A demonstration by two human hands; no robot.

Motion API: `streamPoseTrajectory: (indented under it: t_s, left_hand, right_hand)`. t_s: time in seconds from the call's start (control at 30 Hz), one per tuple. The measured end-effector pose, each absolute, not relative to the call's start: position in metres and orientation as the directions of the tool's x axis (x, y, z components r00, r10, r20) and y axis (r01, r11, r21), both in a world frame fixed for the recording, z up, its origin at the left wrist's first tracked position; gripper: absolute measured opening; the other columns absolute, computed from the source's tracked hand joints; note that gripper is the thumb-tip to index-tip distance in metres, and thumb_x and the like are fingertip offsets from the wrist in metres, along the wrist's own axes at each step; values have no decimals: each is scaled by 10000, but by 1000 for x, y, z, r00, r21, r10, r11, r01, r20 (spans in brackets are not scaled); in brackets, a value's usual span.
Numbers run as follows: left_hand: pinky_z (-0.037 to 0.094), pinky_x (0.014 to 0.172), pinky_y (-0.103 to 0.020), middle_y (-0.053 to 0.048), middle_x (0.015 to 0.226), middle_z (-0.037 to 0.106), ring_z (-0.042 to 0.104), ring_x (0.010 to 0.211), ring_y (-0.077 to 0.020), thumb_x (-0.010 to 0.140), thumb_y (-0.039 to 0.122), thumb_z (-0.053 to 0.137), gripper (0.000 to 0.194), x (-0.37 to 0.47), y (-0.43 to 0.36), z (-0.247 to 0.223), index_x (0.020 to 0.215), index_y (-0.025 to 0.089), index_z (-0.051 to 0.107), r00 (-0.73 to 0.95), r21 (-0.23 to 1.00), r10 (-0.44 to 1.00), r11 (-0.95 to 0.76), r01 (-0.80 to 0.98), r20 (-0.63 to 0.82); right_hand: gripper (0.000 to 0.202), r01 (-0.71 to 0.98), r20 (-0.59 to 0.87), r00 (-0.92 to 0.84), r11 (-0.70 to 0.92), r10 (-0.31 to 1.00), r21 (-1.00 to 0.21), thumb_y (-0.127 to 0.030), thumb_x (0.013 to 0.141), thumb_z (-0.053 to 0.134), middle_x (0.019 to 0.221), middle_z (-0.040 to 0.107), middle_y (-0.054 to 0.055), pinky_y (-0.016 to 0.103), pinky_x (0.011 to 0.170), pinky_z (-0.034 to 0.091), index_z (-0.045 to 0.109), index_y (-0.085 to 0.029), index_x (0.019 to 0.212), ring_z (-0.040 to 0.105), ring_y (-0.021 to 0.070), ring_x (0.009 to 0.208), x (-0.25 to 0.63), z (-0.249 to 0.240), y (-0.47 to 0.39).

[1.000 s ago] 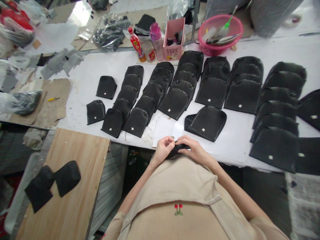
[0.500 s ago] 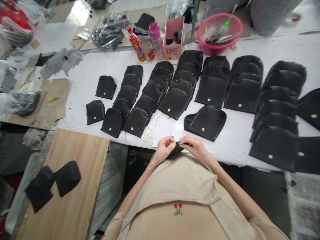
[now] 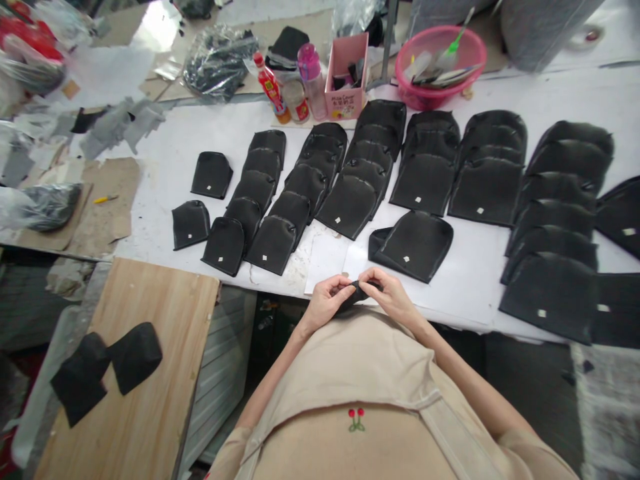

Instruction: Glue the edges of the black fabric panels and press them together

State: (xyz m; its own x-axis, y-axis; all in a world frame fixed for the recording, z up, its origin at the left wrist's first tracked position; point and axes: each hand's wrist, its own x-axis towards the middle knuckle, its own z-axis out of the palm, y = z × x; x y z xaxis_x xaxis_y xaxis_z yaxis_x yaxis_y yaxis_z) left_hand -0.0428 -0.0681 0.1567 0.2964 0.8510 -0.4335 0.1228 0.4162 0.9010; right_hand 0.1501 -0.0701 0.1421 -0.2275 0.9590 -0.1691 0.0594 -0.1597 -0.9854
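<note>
My left hand (image 3: pixel 327 300) and my right hand (image 3: pixel 387 292) meet at the table's front edge, just above the apron. Both pinch one small black piece (image 3: pixel 353 300), which hangs partly hidden between the fingers and against the apron. Beyond the hands, a folded black piece (image 3: pixel 415 245) with a small white mark lies on the white table (image 3: pixel 465 267). Overlapping rows of similar black pieces (image 3: pixel 273 247) spread across the table to left and right.
At the back stand a red-labelled bottle (image 3: pixel 271 90), a pink-capped bottle (image 3: pixel 313 80), a pink box (image 3: pixel 346 100) and a pink basin (image 3: pixel 435 97). On the left, a wooden board (image 3: pixel 155 300) bears black pieces (image 3: pixel 135 357). Plastic-wrapped bundles (image 3: pixel 220 63) lie behind.
The fingers of my right hand have shifted slightly left, closer to my left fingertips, and the held piece has turned a little. The pieces on the table lie as before.
</note>
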Motion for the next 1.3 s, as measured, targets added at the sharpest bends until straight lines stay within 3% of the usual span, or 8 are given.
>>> streamPoseTrajectory:
  t_s: [0.27, 0.57, 0.73, 0.93, 1.13, 1.3]
  left_hand:
    - [370, 642, -225, 15, 753, 542, 459, 688, -102, 923, 412, 630, 283, -45, -63, 164, 846, 141, 650, 345, 930, 865, 318, 186, -365]
    - [353, 601, -220, 22, 716, 525, 440, 647, -97, 928, 438, 596, 318, -47, -61, 166, 820, 140, 617, 379, 908, 827, 355, 223, -416]
    - [344, 602, -219, 27, 696, 489, 421, 649, -98, 932, 374, 553, 287, -48, -60, 168, 743, 159, 554, 347, 913, 853, 309, 265, -389]
    - [334, 578, -222, 29, 678, 473, 398, 622, -101, 909, 407, 568, 293, -48, -61, 169, 740, 168, 552, 328, 911, 856, 330, 248, -400]
    - [351, 603, -224, 30, 665, 473, 407, 626, -102, 913, 361, 565, 278, -53, -60, 169, 712, 169, 544, 311, 922, 882, 276, 271, -355]
    - [353, 612, -224, 33, 662, 483, 417, 629, -102, 916, 329, 550, 260, -57, -59, 164, 710, 170, 551, 312, 922, 888, 244, 301, -337]
  right_hand:
    - [122, 69, -136, -225, -124, 965, -990, -284, 938, 595, 823, 646, 6, 279, 710, 443, 606, -203, 846, 576, 150, 755, 148, 143, -72]
    - [123, 139, -128, -246, -95, 961, -986, -292, 929, 594, 813, 646, 10, 287, 720, 451, 598, -206, 840, 582, 157, 754, 143, 145, -72]
    - [116, 69, -173, -320, -159, 931, -985, -317, 905, 646, 828, 676, 14, 288, 718, 493, 643, -203, 882, 616, 163, 759, 147, 147, -68]
    - [216, -11, -261, -361, -284, 895, -959, -375, 808, 763, 901, 729, 36, 327, 796, 550, 706, -199, 920, 674, 195, 845, 153, 147, -64]
    - [282, -31, -320, -359, -354, 877, -935, -442, 775, 790, 724, 654, 0, 280, 642, 484, 666, -190, 761, 589, 151, 673, 153, 143, -60]
    - [235, 8, -305, -412, -331, 859, -944, -401, 781, 784, 721, 640, -12, 281, 662, 461, 675, -193, 783, 560, 146, 672, 159, 144, -58]
